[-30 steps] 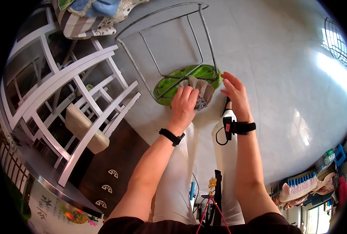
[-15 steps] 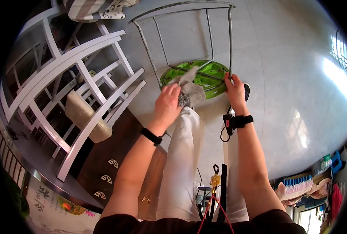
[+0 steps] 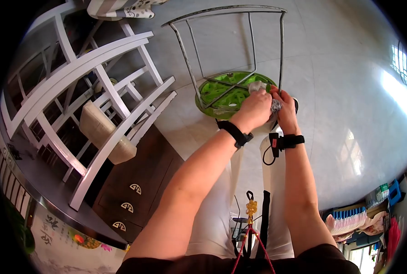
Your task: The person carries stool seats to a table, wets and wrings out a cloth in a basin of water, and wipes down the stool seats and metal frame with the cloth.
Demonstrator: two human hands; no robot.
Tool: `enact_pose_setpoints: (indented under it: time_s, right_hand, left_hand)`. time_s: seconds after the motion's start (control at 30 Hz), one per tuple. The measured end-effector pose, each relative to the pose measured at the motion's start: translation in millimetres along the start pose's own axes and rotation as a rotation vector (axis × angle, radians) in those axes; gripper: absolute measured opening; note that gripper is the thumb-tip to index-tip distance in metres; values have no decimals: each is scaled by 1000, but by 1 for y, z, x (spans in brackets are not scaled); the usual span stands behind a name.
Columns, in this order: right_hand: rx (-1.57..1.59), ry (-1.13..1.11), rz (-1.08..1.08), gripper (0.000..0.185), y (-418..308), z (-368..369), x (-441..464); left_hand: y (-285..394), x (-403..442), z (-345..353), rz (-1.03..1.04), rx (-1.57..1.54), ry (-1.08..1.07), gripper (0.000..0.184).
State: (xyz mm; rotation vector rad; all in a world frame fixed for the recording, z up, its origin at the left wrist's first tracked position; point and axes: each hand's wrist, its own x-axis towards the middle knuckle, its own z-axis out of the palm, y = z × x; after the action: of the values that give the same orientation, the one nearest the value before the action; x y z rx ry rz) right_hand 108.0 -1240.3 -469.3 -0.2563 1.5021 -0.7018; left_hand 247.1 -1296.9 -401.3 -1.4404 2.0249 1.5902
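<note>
Fingers, left hand [image 3: 254,109]: curled and pressed together over a crumpled grey cloth [image 3: 257,86], which shows past the knuckles and again between the hands. Fingers, right hand [image 3: 286,112]: bent inward at the stool's near right edge, beside a leg — whether they grip cannot be told. Stool, one, upturned: round green seat [image 3: 222,86] low at the floor, metal frame [image 3: 281,50] standing above it, cloth at its right side. Wristbands, black, two: left [image 3: 236,133]; right [image 3: 291,141], with small box and cable. Floor [image 3: 340,77]: pale, glossy. At left: white slatted frame [image 3: 111,91]; dark cabinet [image 3: 153,160].
</note>
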Motion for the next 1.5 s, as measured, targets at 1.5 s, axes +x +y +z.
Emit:
enact_pose_setpoints:
  time_s: [1.5]
  right_hand:
    - [282, 236, 156, 42, -11, -11, 4]
  left_hand:
    - [-208, -56, -2, -295, -562, -160, 47]
